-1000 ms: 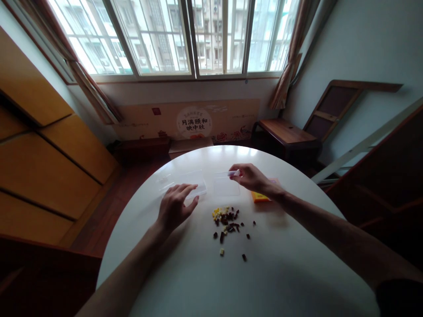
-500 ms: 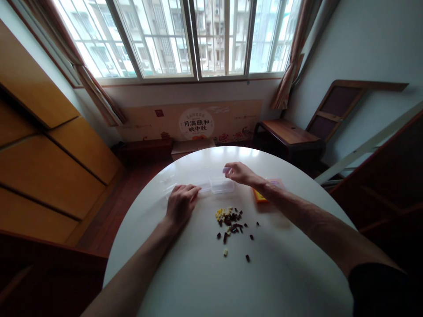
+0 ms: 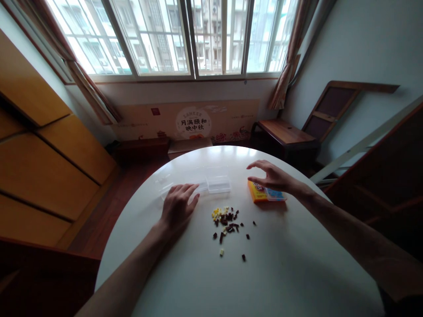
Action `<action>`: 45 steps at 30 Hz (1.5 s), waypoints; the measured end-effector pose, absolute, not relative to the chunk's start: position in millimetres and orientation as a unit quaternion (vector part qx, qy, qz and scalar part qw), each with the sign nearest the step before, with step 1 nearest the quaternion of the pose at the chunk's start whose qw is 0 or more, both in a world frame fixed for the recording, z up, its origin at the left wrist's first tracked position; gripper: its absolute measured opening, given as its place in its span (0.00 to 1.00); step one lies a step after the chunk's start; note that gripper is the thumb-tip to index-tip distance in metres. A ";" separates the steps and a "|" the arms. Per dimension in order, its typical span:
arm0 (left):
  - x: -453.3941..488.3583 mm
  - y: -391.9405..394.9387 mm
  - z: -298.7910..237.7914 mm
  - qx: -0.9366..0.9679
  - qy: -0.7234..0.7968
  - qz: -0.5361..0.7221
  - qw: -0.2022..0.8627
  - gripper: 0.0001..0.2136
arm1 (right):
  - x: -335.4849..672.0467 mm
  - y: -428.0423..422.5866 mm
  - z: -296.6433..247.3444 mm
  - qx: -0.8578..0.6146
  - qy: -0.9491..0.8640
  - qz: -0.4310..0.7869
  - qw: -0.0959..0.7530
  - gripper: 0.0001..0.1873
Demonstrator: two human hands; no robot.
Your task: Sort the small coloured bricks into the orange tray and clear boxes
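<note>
My left hand (image 3: 178,204) lies flat on the white round table (image 3: 280,273), fingers stretched out, touching the near edge of a clear plastic box (image 3: 218,184) that lies open with its lid spread to the left. My right hand (image 3: 272,177) hovers with spread fingers, holding nothing, just above an orange and blue packet (image 3: 264,194). A small heap of several tiny dark red and yellow pieces (image 3: 228,219) lies between my hands, with a few scattered nearer to me.
Beyond the table stand a dark wooden side table (image 3: 286,132), a printed cardboard panel (image 3: 193,119) under the windows and wooden cabinets (image 3: 42,154) on the left. A stair rail (image 3: 366,143) slants on the right.
My right hand let go of the clear box, which now rests on the table, and moved right over the orange packet. My left hand has barely moved.
</note>
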State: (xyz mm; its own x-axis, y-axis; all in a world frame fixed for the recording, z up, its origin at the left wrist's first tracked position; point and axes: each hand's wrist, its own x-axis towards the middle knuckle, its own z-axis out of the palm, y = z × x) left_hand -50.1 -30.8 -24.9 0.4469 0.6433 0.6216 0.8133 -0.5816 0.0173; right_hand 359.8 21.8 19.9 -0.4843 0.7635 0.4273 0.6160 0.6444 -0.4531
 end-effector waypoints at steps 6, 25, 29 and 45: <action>-31.3 -38.3 -16.4 -0.845 -0.382 -0.341 0.157 0.11 | 426.4 -28.2 8.1 -0.395 -0.887 0.103 0.217 0.45; -8.7 -59.9 -18.8 -0.868 -0.331 -0.343 -0.141 0.21 | 303.9 -62.3 -9.8 -0.401 -0.852 0.047 0.334 0.33; -6.9 -64.7 -20.1 -0.838 -0.346 -0.366 -0.210 0.18 | 268.1 -60.0 -20.7 -0.385 -0.852 0.017 0.354 0.34; 6.3 -65.3 -20.2 -0.769 -0.377 -0.419 -0.300 0.14 | 266.3 -61.5 -38.6 -0.349 -0.819 0.103 0.443 0.36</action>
